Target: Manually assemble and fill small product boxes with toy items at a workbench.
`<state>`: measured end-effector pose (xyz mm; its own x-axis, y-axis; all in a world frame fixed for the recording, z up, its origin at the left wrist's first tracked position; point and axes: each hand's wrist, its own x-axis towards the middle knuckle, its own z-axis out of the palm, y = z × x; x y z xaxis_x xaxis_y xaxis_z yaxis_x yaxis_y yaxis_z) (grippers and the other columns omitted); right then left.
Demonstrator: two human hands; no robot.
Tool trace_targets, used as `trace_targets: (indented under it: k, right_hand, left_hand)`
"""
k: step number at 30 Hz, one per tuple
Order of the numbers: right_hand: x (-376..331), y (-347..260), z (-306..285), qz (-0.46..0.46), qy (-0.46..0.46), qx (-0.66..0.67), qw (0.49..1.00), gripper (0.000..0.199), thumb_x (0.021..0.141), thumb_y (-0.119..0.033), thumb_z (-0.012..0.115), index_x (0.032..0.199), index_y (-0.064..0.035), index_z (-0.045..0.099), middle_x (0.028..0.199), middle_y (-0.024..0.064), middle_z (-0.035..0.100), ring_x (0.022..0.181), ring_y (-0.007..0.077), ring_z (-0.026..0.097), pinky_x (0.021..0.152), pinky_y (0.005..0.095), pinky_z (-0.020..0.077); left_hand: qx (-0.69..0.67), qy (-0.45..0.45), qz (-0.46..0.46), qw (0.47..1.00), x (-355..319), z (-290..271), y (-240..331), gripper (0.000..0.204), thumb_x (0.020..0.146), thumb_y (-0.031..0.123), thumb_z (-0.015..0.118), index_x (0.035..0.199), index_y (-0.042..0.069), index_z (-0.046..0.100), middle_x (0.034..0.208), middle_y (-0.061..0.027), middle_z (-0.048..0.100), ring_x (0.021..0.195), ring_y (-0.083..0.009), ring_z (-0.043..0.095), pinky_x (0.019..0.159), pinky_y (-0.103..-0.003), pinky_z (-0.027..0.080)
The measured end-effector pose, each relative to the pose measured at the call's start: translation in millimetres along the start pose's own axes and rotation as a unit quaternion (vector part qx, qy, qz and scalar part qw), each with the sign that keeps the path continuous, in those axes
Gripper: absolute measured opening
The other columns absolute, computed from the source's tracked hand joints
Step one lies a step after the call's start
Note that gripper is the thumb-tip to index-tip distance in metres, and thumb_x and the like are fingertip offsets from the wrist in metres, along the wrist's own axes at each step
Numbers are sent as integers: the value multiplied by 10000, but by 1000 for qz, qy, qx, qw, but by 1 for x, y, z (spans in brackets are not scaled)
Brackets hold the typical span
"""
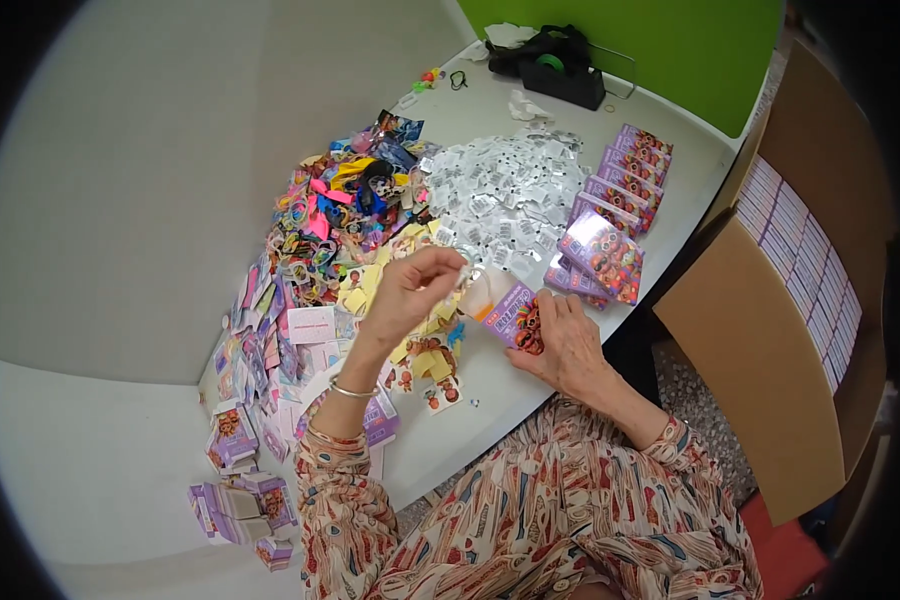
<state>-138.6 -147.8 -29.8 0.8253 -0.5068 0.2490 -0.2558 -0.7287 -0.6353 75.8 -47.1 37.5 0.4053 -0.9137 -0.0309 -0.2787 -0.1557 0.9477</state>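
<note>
My right hand (568,345) grips a small purple printed box (517,316) with its open end turned up and to the left. My left hand (417,283) is raised just left of the box mouth, fingers pinched on a small pale item (466,271) that is too small to identify. Below both hands lie yellow and printed cards (425,362) on the white table (490,390). A metal bangle (350,391) sits on my left wrist.
A heap of small white packets (505,195) lies beyond the hands, a colourful pile of bands and trinkets (350,200) to its left. Filled purple boxes (615,215) are lined up at the right. Flat empty boxes (240,470) lie at the left. A cardboard carton (780,330) stands right of the table.
</note>
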Motion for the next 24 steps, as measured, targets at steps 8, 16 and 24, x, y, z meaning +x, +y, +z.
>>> trace_targets:
  k: [8,16,24]
  right_hand:
    - [-5,-3,-4,17,-8,3,1000,659,626,-328,809,1049,28,451,910,196,565,885,355,525,738,428,470]
    - [-5,0,-3,48,-35,14,998,692,626,-343,812,1072,40,447,934,208,562,900,363,527,759,437,474]
    - [-4,1,-1,34,-6,29,999,868,630,-330,824,1257,60,368,1066,216,540,1015,379,538,810,438,486]
  left_hand:
    - [491,108,270,821,-4,52,7,268,795,-8,635,1061,16,618,860,-97,620,796,-243,611,683,-308,501]
    - [286,36,270,919,-14,55,12,250,777,-24,618,1026,6,627,978,-129,630,890,-293,600,753,-355,495]
    - [347,133,265,890,-12,53,2,172,833,30,660,1002,2,649,987,-113,644,923,-240,604,815,-321,472]
